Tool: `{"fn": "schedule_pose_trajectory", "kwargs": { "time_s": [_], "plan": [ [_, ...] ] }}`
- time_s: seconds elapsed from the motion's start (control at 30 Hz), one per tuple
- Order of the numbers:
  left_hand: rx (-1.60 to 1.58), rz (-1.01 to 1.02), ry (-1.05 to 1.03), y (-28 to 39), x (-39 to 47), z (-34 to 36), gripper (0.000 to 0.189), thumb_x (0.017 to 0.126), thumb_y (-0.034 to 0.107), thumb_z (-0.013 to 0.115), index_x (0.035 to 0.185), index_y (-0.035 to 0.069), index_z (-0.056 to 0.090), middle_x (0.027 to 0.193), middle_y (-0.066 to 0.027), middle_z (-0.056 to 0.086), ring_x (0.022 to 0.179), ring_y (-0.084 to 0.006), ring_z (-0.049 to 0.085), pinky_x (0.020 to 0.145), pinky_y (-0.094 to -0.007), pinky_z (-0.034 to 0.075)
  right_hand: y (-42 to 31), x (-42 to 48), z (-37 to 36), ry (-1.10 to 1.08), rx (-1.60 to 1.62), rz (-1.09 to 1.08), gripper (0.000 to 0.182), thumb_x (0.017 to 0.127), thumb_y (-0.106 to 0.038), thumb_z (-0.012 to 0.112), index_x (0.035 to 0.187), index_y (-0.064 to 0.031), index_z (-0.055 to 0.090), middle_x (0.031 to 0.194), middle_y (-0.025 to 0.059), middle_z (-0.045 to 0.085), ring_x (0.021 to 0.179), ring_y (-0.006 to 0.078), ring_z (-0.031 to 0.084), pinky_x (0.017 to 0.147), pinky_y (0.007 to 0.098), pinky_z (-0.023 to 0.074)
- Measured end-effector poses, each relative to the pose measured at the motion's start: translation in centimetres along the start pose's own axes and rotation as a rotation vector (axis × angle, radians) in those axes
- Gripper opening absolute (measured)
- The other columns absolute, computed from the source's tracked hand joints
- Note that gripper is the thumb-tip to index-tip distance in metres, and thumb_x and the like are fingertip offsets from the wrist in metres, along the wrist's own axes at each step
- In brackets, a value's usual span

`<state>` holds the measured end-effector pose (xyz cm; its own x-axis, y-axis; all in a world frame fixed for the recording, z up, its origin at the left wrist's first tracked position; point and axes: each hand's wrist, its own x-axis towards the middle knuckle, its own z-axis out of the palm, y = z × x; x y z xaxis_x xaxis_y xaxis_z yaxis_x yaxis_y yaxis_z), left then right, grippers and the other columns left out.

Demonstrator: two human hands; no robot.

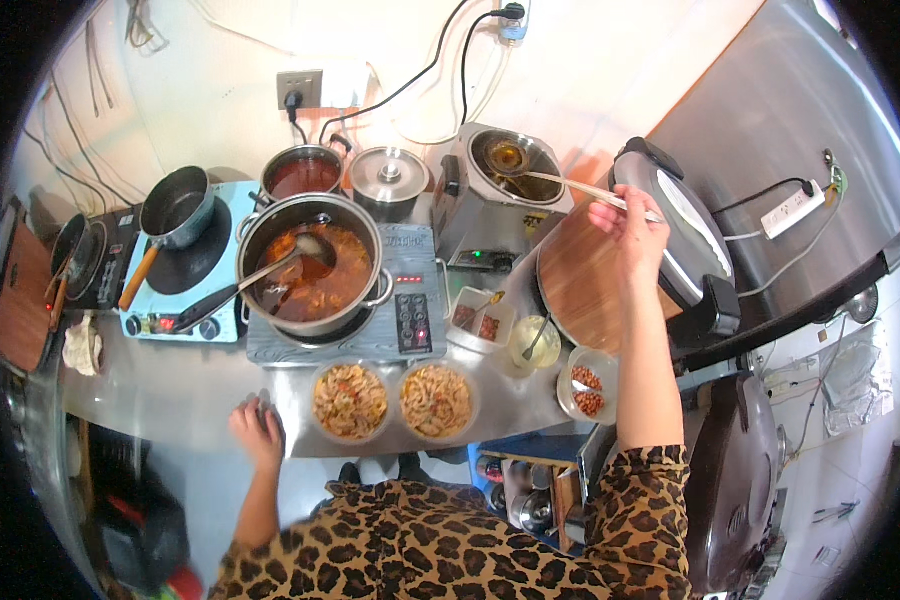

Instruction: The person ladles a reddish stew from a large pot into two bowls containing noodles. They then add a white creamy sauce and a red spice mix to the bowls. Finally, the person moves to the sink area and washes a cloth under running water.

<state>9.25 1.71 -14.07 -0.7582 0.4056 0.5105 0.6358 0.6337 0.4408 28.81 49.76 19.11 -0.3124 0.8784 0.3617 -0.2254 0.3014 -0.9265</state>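
My right hand (634, 225) grips the long handle of a ladle (507, 159), whose bowl holds amber liquid over the open top of a steel countertop warmer (474, 217). My left hand (257, 433) rests on the front edge of the steel counter, with nothing seen in it. Two round bowls of mixed food, a left one (349, 401) and a right one (436, 400), stand side by side between my hands. Behind them, a large steel pot (381, 259) of reddish broth sits on an induction cooker (412, 292), with a black-handled ladle (313, 251) in it.
Right of the cooker are a divided plastic container (480, 345), a tub of pale yellow contents (544, 345) and a bowl of peanuts (604, 412). A lidded pot (390, 184) stands behind. At left, a wooden-handled saucepan (184, 217) sits on a light-blue hot plate (225, 315).
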Motion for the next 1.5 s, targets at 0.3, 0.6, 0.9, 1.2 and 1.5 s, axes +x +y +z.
{"fn": "schedule_pose_trajectory", "kwargs": {
  "time_s": [0.3,0.6,0.9,1.2,1.5],
  "plan": [
    [0.112,-0.032,-0.076,0.1,-0.1,0.3,0.031,0.085,0.017,0.052,0.112,0.001,0.051,0.113,-0.0224,0.048,0.104,-0.0404,0.046,0.091,-0.0493,0.035,10.3,2.8,0.9,-0.373,-0.775,-0.628,0.011,0.081,-0.009,0.064,0.091,-0.0123,0.068,0.087,0.0067,0.064,0.076,0.0214,0.064,0.067,0.0328,0.0514],
    [0.186,-0.101,-0.126,0.4,-0.2,0.2,0.034,0.076,0.009,0.056,0.11,0.002,0.054,0.117,-0.0224,0.049,0.11,-0.0406,0.046,0.095,-0.0485,0.037,11.5,3.2,-0.4,-0.351,-0.885,-0.738,0.029,0.074,0.0,0.064,0.102,-0.0078,0.062,0.092,0.0083,0.061,0.078,0.0268,0.06,0.068,0.0357,0.0487],
    [0.184,-0.107,-0.177,0.3,0.4,1.1,0.034,0.078,0.009,0.051,0.111,0.0,0.053,0.118,-0.024,0.047,0.109,-0.0415,0.045,0.097,-0.047,0.035,25.0,-0.9,-4.3,-0.409,-0.972,0.286,0.052,0.082,-0.048,0.063,0.097,0.0013,0.057,0.083,0.0201,0.066,0.082,0.0394,0.064,0.071,0.046,0.05],
    [0.235,-0.108,-0.23,0.9,0.9,0.5,0.034,0.082,0.014,0.05,0.112,-0.001,0.051,0.117,-0.0239,0.047,0.108,-0.0417,0.045,0.095,-0.0485,0.035,30.8,-0.9,-4.2,-0.444,-0.706,0.63,0.054,0.083,-0.048,0.064,0.087,0.0057,0.06,0.077,0.0138,0.066,0.068,0.0222,0.065,0.06,0.0323,0.0514],
    [0.265,-0.101,-0.219,1.3,1.0,0.9,0.035,0.078,0.008,0.052,0.112,-0.001,0.053,0.117,-0.0242,0.048,0.107,-0.0416,0.046,0.094,-0.0493,0.036,29.8,0.5,-5.6,-0.413,-0.382,0.779,0.048,0.093,-0.039,0.056,0.105,0.0072,0.056,0.088,0.0142,0.066,0.072,0.0172,0.065,0.059,0.029,0.0528]
  ]
}}
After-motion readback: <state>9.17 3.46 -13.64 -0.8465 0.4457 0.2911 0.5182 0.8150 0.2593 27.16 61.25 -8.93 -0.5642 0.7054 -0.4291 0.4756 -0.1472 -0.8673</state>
